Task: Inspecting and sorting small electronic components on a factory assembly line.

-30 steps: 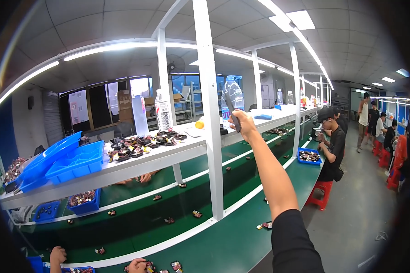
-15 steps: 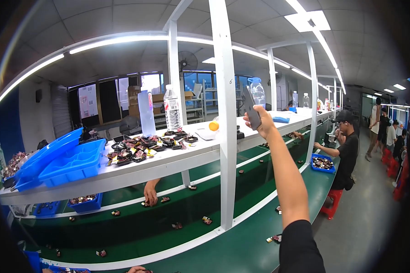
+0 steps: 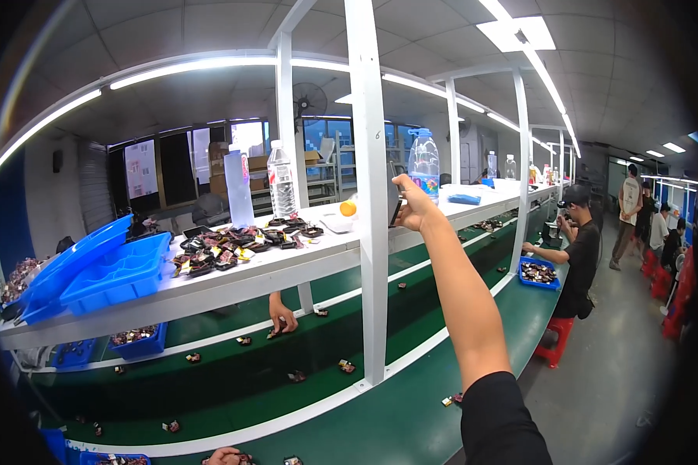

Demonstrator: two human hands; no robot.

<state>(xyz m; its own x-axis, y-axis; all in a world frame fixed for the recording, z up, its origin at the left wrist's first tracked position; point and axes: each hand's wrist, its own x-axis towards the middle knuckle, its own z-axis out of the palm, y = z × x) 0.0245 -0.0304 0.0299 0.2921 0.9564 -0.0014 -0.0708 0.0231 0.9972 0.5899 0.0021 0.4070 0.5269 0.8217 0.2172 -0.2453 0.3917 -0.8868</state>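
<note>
My right arm, in a black sleeve, is stretched up and forward over the green conveyor belt. At its end my right hand is closed round a dark smartphone, seen nearly edge-on right beside the white upright post. Behind that hand stands a large clear bottle with a blue cap on the white shelf. At the bottom edge, my left hand shows only in part, beside a small dark-red part on the green surface. Its fingertips are cut off by the picture's edge.
The white shelf holds a heap of black-and-red parts, blue trays and two clear bottles. Across the belt, another person's hand touches a part. A seated co-worker is at right, behind a filled blue tray.
My right hand has moved left with the smartphone, which has turned from showing its broad face to nearly edge-on. The hand across the belt has shifted right. My left hand shows slightly more.
</note>
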